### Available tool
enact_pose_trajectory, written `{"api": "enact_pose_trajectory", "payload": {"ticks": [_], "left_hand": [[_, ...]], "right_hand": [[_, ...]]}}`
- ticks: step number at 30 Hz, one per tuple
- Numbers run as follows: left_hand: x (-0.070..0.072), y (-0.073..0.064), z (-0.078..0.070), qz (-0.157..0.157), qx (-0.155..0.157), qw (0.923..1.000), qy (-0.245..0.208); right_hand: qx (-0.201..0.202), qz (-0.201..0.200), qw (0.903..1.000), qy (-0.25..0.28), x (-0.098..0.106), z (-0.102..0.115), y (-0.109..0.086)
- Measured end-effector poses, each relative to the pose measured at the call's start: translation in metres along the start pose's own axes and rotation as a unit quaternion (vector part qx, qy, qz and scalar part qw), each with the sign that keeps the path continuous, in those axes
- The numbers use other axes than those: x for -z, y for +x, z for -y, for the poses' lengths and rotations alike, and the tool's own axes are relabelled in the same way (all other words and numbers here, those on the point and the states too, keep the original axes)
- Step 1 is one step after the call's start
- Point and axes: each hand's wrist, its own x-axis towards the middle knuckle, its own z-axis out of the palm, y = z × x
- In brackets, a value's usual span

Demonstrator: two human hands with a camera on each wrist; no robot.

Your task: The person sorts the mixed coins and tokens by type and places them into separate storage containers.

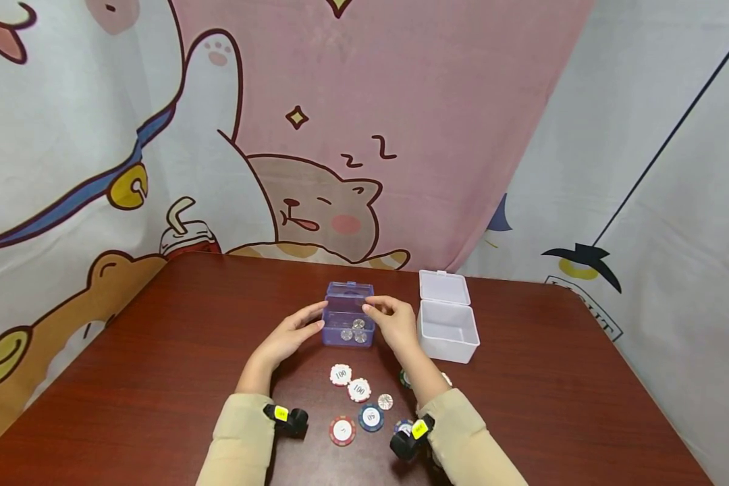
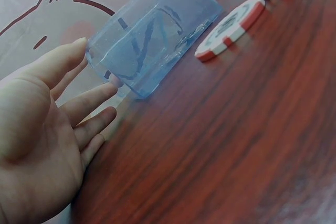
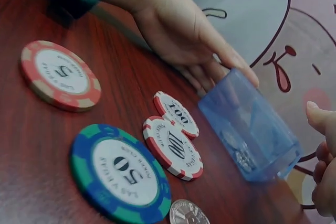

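Note:
A see-through blue-violet box (image 1: 347, 341) stands on the table with its lid (image 1: 350, 289) raised at the back. Several silver coins (image 1: 358, 325) lie inside it. My left hand (image 1: 285, 335) is at the box's left side, fingers extended and fingertips right at the wall; the left wrist view shows its palm (image 2: 39, 129) free of any object. My right hand (image 1: 396, 325) hovers at the box's right edge, thumb and forefinger beside the open top. In the right wrist view its thumb (image 3: 320, 116) stands apart from loosely bent fingers, with nothing visible between them.
Nearer me lie two white-and-red 100 chips (image 1: 358, 389), a blue 50 chip (image 1: 371, 418), a red 5 chip (image 1: 342, 430) and a silver coin (image 1: 385, 401). More chips are partly hidden by my right arm. A white box (image 1: 448, 347), lid up, stands at right.

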Motion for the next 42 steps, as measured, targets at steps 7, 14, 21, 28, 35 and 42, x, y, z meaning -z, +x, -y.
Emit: {"api": "enact_pose_trajectory", "payload": {"ticks": [7,14,21,28,35,42], "left_hand": [[0.000,0.001,0.001,0.000,0.003,1.0000,0.000],[-0.002,-0.001,0.000,-0.002,0.009,1.0000,0.001],[-0.002,-0.001,-0.001,-0.003,0.009,1.0000,-0.001],[-0.001,-0.001,-0.002,-0.004,0.012,0.9999,-0.001],[-0.001,-0.002,-0.002,-0.004,0.011,0.9999,-0.002],[-0.001,-0.001,-0.001,-0.006,0.010,0.9999,0.003]], "right_hand": [[0.025,0.020,0.9995,0.008,0.008,0.007,-0.015],[0.038,0.039,0.9983,0.022,0.018,0.009,-0.031],[0.025,0.061,0.9975,0.025,0.030,0.011,-0.046],[0.040,0.085,0.9956,-0.002,0.039,0.009,-0.060],[0.049,0.118,0.9915,-0.025,0.046,0.003,-0.072],[0.070,0.163,0.9831,-0.046,0.055,-0.006,-0.081]]}}
